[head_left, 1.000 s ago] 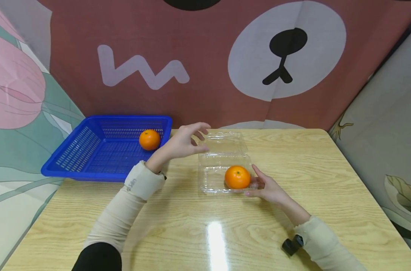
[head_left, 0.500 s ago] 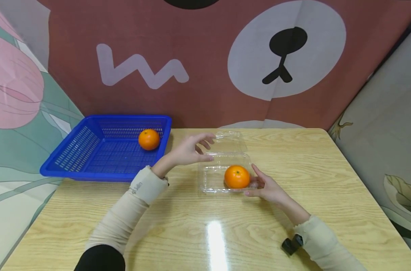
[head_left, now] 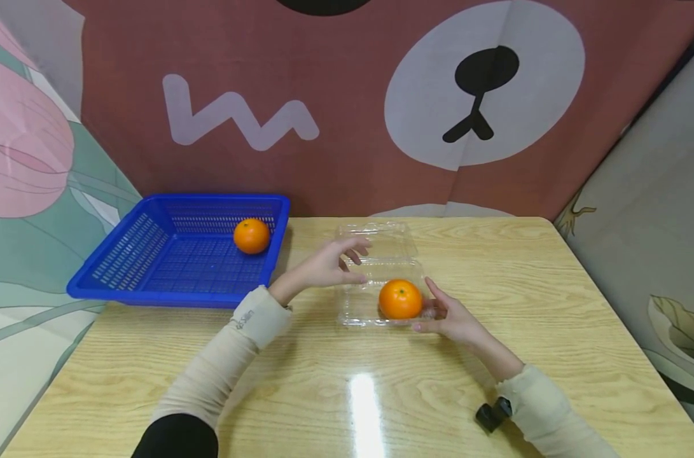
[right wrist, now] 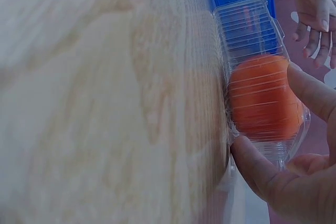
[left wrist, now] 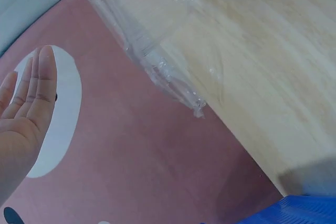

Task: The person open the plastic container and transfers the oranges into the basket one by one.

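A clear plastic clamshell container [head_left: 358, 306] lies open on the table, its lid [head_left: 389, 242] folded back toward the wall. Inside its right half sits an orange [head_left: 401, 299], seen through the ribbed plastic in the right wrist view. My right hand [head_left: 454, 318] grips the container's right end, thumb and fingers spread around its edge. Above the left part of the container hovers my left hand [head_left: 335, 264], holding nothing, its fingers extended and slightly bent. The left wrist view shows that palm with nothing against it.
A blue plastic basket [head_left: 175, 296] stands on the left of the table, holding a second orange [head_left: 252, 236] near its right wall. Behind the wooden table [head_left: 301, 394] hangs a brown cloth with a bear face. A small black device [head_left: 492, 415] sits by the right cuff.
My left hand has moved right and toward me, from beside the lid to over the container's tray. The right hand, container and both oranges stay in place.
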`<act>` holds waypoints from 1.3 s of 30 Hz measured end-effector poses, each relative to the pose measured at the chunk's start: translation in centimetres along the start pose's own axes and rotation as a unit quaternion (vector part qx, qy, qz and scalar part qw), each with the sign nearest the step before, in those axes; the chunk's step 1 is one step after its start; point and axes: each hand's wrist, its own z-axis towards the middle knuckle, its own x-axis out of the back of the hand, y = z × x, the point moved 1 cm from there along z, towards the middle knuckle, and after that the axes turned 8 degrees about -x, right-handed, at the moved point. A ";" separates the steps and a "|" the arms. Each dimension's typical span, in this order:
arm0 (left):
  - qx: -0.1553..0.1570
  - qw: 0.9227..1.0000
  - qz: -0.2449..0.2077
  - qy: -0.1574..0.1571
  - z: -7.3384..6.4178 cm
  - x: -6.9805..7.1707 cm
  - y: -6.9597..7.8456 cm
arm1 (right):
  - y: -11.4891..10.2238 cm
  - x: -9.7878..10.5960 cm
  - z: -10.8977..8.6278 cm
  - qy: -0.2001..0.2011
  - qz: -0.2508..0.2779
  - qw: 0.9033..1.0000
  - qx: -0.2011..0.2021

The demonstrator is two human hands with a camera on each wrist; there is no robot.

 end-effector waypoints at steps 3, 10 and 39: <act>0.009 1.000 0.000 -0.007 0.0 -0.3 -0.2 | 0.0 -0.1 0.0 0.001 0.000 1.000 -0.001; 0.011 1.000 0.000 -0.019 0.2 -1.4 -1.1 | 0.1 -0.1 0.0 0.005 -0.008 1.000 0.003; 0.063 0.984 0.053 -0.155 1.5 -5.6 -3.3 | 0.3 -0.1 0.2 0.009 -0.005 1.000 -0.010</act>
